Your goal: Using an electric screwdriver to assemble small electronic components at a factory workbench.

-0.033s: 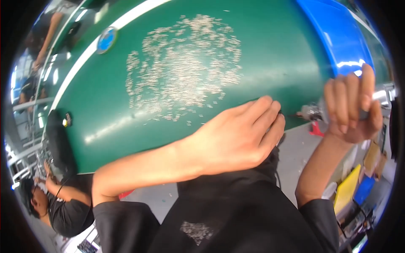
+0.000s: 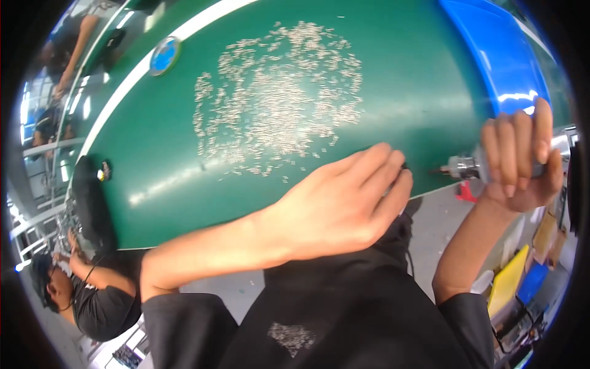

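Observation:
My left hand (image 2: 350, 206) reaches across the near edge of the green tabletop (image 2: 405, 86), back upward, fingers bent together. A small dark bit shows at its fingertips; what they pinch is mostly hidden. My right hand (image 2: 519, 160) is wrapped round a power screwdriver (image 2: 464, 167) with a greyish body and a silver nose. Its thin tip points left toward my left fingers, with a gap between. Many small, flat, pale metal pieces (image 2: 276, 104) lie scattered on the tabletop beyond my left hand.
A blue bin (image 2: 498, 55) stands at the far right. A round blue-topped item (image 2: 165, 55) lies at the far left edge, a black roll-like object (image 2: 92, 203) at the left. Another person (image 2: 98, 301) sits at the lower left. A red object (image 2: 467, 190) sits below the screwdriver.
The view has shifted slightly, so the tabletop and pieces appear farther right. Against the tabletop, my left hand has moved a little left. Both hands keep their grip.

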A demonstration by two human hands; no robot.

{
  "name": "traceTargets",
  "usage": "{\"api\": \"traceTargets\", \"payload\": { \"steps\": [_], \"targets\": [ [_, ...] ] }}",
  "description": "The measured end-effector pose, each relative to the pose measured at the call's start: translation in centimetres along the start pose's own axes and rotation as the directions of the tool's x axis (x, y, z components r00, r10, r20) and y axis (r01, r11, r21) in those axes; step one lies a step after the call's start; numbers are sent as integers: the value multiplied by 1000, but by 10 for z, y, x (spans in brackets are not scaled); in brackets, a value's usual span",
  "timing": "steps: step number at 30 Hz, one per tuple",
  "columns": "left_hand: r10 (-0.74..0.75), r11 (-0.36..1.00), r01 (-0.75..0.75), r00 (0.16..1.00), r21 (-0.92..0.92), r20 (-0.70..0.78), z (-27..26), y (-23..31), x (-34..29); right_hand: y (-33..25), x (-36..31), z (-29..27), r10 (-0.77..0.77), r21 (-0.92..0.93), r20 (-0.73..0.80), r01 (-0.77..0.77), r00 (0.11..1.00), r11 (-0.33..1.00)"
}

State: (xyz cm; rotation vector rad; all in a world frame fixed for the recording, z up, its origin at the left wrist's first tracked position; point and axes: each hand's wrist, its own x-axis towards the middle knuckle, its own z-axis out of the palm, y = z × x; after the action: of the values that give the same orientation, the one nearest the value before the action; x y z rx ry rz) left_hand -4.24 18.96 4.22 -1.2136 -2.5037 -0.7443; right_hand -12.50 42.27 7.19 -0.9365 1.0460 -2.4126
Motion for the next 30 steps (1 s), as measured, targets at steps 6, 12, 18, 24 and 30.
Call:
{"api": "traceTargets", "payload": {
  "steps": [6, 12, 18, 24, 30],
  "targets": [
    [-586, 777, 585, 807, 231, -74, -81, -4, -97, 31, -14, -10, -12, 257, -313, 97, 950, 961],
    [-672, 428, 717, 660, 550, -337, -107, -18, -127, 38, -16, -10, 31, 389, -385, 132, 922, 912],
    [-633, 600, 703, 709, 383, -310, -92, -51, -111, 44, -21, -11, 45, 415, -404, 139, 914, 899],
    [-603, 610, 643, 756, 463, -255, -99, -70, -93, 39, -23, -8, 25, 415, -399, 157, 916, 896],
    [-555, 672, 560, 814, 485, -171, -97, -75, -87, 39, -25, -12, 13, 415, -395, 166, 919, 894]
  ]
}}
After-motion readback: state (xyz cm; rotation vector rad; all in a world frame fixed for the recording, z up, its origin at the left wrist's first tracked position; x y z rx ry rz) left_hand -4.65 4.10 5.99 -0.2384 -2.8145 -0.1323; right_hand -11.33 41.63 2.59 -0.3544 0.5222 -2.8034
